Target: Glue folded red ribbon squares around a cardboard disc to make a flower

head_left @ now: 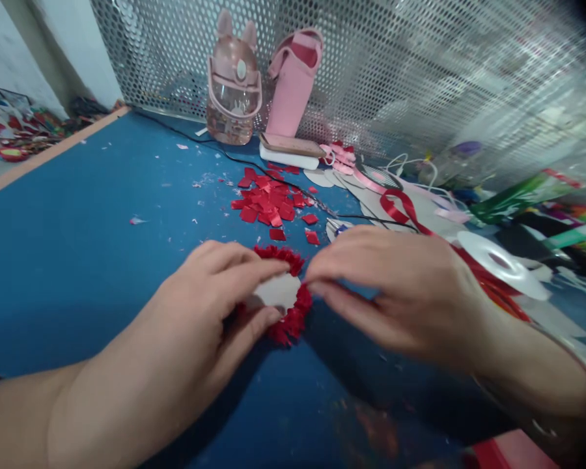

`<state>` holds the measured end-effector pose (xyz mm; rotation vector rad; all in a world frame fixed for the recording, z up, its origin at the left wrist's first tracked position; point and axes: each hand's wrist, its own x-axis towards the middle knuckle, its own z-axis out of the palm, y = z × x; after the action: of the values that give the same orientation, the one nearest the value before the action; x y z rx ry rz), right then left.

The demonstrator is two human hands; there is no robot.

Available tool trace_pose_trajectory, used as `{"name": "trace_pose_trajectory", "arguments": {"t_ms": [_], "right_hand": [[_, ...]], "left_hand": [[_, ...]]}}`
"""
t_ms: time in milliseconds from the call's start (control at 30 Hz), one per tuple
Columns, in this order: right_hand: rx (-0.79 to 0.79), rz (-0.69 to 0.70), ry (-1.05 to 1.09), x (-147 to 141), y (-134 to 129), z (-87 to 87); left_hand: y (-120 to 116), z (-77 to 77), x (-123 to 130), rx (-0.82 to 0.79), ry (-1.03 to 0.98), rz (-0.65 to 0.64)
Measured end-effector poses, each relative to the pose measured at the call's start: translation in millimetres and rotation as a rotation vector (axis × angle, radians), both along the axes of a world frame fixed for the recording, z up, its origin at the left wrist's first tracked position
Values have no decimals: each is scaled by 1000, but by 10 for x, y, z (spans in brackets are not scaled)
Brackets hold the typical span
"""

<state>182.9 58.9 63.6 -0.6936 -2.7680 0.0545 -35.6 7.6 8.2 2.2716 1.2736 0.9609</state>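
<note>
A pale disc (280,293) edged with a ring of red ribbon pieces (293,319) lies on the blue table in front of me. My left hand (209,312) grips it from the left, with thumb and forefinger over the disc. At the ring's right edge, my right hand (390,286) has its thumb and forefinger closed in a pinch by the red pieces. Whatever those fingertips hold is too small to make out. Beyond my hands sits a loose pile of red ribbon squares (268,198).
Behind the pile stand a clear bottle (232,98), a pink pouch (295,85) and a phone (292,146) on a white box. A black cable (273,174) crosses the blue table (78,241). At the right are a white spool (502,264), red ribbon and grey sheets.
</note>
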Motion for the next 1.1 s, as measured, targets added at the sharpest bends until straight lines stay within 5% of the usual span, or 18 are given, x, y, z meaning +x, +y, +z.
{"name": "trace_pose_trajectory", "arguments": {"t_ms": [133,400,1100], "right_hand": [[-53,-19,-93,108,248,-87],[-62,46,-200,89,321,-199],[-71,-29,-267,43,271,-269]], "left_hand": [[97,-115,-41,76,124,152],[187,-192,-43,-47,176,215],[174,-158,-28,-53,142,174]]}}
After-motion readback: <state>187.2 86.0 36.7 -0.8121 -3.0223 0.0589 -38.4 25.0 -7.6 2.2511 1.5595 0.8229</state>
